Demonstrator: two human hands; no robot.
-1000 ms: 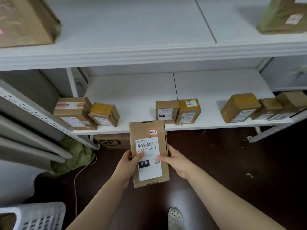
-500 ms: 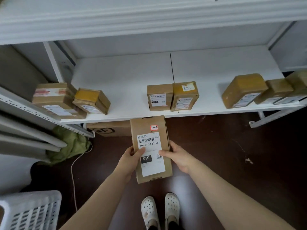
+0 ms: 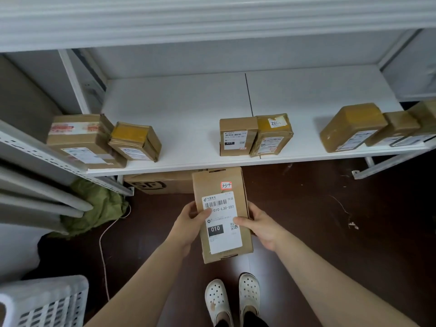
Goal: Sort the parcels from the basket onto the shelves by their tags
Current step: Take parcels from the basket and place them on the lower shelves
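**Below the lower shelf's front edge: one parcel, two hands**

Just short of the white shelf's (image 3: 188, 102) front edge, a brown parcel (image 3: 213, 182) is held flat, label up, above the dark floor. The left hand (image 3: 188, 223) curls round its left long edge, thumb pressed on the white shipping label (image 3: 223, 234). The right hand (image 3: 262, 227) curls round the right edge, thumb on the label beside the QR code. A small red-edged tag (image 3: 226, 185) handwritten 3-3-4 sits above the label.

Reckoned from that parcel, a white slatted basket (image 3: 47, 300) shows one corner at 8 o'clock; its contents cannot be told. Along the shelf's front stand a left pair (image 3: 80, 138) of boxes at 10 o'clock, touching. A middle pair (image 3: 236, 135) stands at 12 o'clock, also touching and directly beyond the held parcel. A right group (image 3: 351, 126) of three crowds together at 2 o'clock.

Under the shelf, a carton printed SF (image 3: 160, 182) rests on the floor at 10 o'clock, its right end hidden behind the parcel. Green cloth (image 3: 99, 204) and a pale cord (image 3: 106, 244) lie at 9 o'clock. White clogs (image 3: 217, 300) stand at 6 o'clock.
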